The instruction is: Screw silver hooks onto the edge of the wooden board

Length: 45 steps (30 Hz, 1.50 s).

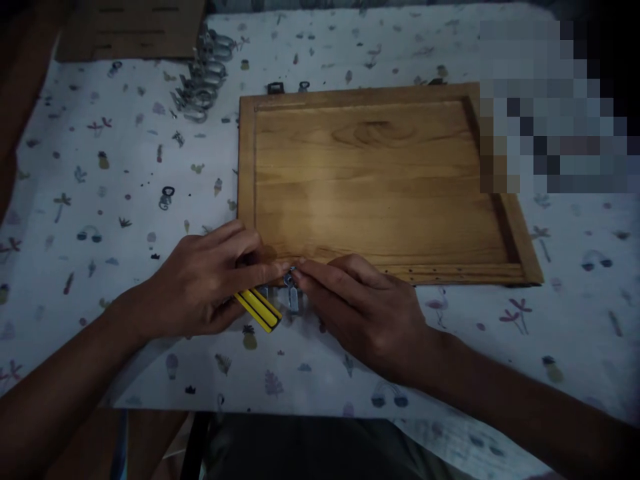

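Note:
Both hands meet at the near edge of a framed wooden board (320, 193). My left hand (210, 280) is closed around a tool with a yellow-and-black handle (260, 311); its working end is hidden. Its thumb reaches to a small metal clasp (293, 298) at the board's edge. Opposite, my right hand (365, 313) pinches the top of this clasp with thumb and fingertips. The clasp hangs toward me, and its exact kind is hard to make out. Another small metal piece (265, 291) shows partly beside the tool.
Several silver metal clasps (203, 83) lie piled at the back left, beside a brown cardboard piece (130, 30) with slits. Small dark dots run along the board's near rail (450, 272). A printed white cloth (100, 220) covers the table. The upper right is pixelated.

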### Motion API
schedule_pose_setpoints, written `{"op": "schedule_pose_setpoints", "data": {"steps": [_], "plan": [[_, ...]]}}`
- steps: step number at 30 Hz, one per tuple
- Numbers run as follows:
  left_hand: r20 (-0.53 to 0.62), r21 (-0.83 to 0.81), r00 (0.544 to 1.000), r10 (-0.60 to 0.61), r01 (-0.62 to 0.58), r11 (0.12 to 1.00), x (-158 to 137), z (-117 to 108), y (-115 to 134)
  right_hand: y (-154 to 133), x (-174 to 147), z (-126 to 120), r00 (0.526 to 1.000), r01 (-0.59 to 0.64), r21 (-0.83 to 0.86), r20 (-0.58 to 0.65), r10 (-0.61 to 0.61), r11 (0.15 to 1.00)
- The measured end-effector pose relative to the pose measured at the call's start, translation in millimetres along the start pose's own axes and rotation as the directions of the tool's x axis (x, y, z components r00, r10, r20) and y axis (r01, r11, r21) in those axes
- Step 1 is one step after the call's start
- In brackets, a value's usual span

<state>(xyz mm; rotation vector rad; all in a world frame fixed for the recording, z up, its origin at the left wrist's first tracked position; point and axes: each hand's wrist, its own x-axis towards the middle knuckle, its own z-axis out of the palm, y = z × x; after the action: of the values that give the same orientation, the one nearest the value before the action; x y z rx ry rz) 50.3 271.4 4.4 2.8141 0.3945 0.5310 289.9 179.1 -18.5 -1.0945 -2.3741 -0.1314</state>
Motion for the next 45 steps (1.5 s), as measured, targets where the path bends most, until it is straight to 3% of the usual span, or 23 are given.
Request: {"op": "schedule_pose_setpoints", "data": {"steps": [13, 20, 25, 45], "plan": [[-0.037, -0.334, 0.983, -0.178, 0.155, 0.930, -3, -5, -7, -2, 4, -2, 1.000, -0.011, -0.010, -0.009, 0.011, 1.000], [-0.066, -0.352, 0.986, -0.153, 0.120, 0.928, -7, 2, -9, -3, 3, 0, 0.999, 0.000, -0.011, -0.042, -0.001, 1.000], [-0.075, -0.349, 0.988, -0.138, 0.103, 0.932, -10, 5, -11, -4, 2, 1, 0.998, -0.060, 0.018, -0.022, 0.060, 0.998], [0.005, -0.372, 0.990, -0.144, 0.136, 0.918, -2, -3, -9, -1, 0, 3, 1.000, -0.006, -0.018, -0.023, 0.005, 1.000]]}}
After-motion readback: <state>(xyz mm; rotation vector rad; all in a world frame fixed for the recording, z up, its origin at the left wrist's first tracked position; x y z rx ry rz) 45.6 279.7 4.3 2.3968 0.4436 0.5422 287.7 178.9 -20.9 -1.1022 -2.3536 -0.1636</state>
